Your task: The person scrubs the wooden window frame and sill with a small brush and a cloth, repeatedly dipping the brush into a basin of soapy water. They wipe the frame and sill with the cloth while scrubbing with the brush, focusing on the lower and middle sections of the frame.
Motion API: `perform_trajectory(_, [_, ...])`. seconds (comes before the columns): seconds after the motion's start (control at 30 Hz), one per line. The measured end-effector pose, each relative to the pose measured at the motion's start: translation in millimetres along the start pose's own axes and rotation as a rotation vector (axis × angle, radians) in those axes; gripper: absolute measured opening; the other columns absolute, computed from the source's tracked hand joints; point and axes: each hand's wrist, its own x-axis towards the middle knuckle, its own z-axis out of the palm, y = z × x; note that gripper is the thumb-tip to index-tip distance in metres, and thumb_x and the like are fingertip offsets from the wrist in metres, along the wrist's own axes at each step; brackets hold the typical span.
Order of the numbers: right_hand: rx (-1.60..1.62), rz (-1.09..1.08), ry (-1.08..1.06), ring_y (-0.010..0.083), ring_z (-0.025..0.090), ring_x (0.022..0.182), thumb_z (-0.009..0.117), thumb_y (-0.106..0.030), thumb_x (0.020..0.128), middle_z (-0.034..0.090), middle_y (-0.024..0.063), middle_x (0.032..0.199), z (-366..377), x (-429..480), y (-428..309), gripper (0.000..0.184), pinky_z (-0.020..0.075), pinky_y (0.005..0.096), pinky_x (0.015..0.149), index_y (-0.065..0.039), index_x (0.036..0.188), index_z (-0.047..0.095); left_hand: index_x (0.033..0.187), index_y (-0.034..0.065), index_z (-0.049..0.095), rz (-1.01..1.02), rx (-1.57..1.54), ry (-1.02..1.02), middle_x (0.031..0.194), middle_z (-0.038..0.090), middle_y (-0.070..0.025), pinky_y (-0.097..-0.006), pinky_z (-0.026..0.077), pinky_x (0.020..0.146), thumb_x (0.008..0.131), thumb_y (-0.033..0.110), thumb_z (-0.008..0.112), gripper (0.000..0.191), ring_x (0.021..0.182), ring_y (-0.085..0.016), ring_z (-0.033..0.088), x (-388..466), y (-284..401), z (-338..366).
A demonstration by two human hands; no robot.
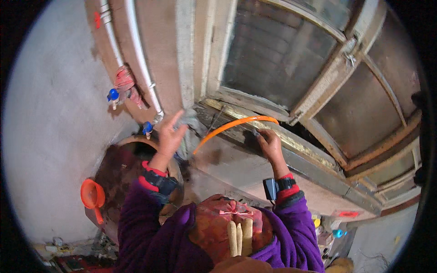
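My left hand (170, 138) is raised near the wall corner, its fingers apart and nothing seen in it. Below and beside it are a blue-handled tap (147, 129) and a large round vat (178, 174). With bent fingers, my right hand (272, 145) pinches a small greyish object (256, 133) in front of the window sill; what it is cannot be told. An orange hose (235, 121) arches between the two hands, one end reaching through the gap under the window frame. Greyish cloth or plastic (187, 131) bunches in the corner behind my left hand.
A wooden window (317, 105) with dirty panes spans the right. White pipes (140, 51) run down the wall, beside a second blue-handled tap (112, 95) and red wrapping (124, 79). An orange-red plastic ladle (93, 194) lies left of the vat. Small items (327, 235) stand low at the right.
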Motion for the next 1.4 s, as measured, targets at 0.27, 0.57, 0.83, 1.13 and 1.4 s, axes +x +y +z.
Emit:
perform_trajectory(0.27, [0.024, -0.272, 0.079, 0.0343, 0.061, 0.108, 0.065, -0.016, 0.081, 0.063, 0.0150, 0.118, 38.1, -8.1, -16.6, 0.030, 0.0490, 0.0405, 0.090, -0.008, 0.110, 0.068, 0.122, 0.0067, 0.062, 0.298, 0.153, -0.141, 0.109, 0.064, -0.0117, -0.0332, 0.049, 0.088, 0.075, 0.005, 0.068, 0.048, 0.100, -0.026, 0.063, 27.5, 66.2, 38.5])
perform_trajectory(0.57, [0.204, 0.156, 0.216, 0.0187, 0.064, 0.082, 0.062, -0.007, 0.087, 0.062, 0.0102, 0.098, -23.8, -123.3, 19.9, 0.023, 0.0511, 0.0302, 0.070, 0.002, 0.108, 0.065, 0.116, 0.0111, 0.064, 0.519, 0.339, -0.406, 0.113, 0.061, -0.0095, -0.0422, 0.051, 0.084, 0.075, 0.017, 0.074, 0.043, 0.102, -0.032, 0.060, 26.5, 70.2, 165.3])
perform_trajectory(0.83, [0.126, 0.382, 0.472, 0.0222, 0.065, 0.088, 0.063, -0.007, 0.084, 0.065, 0.0136, 0.099, -70.9, -237.2, 45.4, 0.024, 0.0525, 0.0326, 0.076, 0.000, 0.106, 0.068, 0.098, 0.0040, 0.066, 0.525, 0.609, -0.617, 0.102, 0.060, -0.0129, -0.0444, 0.052, 0.081, 0.076, 0.023, 0.072, 0.030, 0.096, -0.035, 0.059, 20.3, 70.2, 255.2])
perform_trajectory(1.13, [0.206, 0.392, 0.545, 0.0237, 0.064, 0.088, 0.064, -0.007, 0.082, 0.064, 0.0149, 0.102, -109.2, -260.0, 108.7, 0.025, 0.0523, 0.0336, 0.079, 0.000, 0.105, 0.068, 0.096, 0.0056, 0.066, 0.682, 0.535, -0.684, 0.097, 0.060, -0.0141, -0.0454, 0.051, 0.077, 0.075, 0.024, 0.073, 0.029, 0.092, -0.034, 0.060, -32.1, 138.7, 339.9])
perform_trajectory(1.4, [0.120, 0.394, 0.702, 0.0274, 0.065, 0.095, 0.065, -0.006, 0.079, 0.066, 0.0150, 0.102, -169.3, -316.5, 160.2, 0.024, 0.0510, 0.0345, 0.085, -0.001, 0.102, 0.068, 0.097, 0.0051, 0.066, 0.817, 0.433, -0.866, 0.101, 0.060, -0.0130, -0.0438, 0.052, 0.082, 0.074, 0.020, 0.074, 0.029, 0.098, -0.034, 0.060, -109.4, 237.5, 474.1])
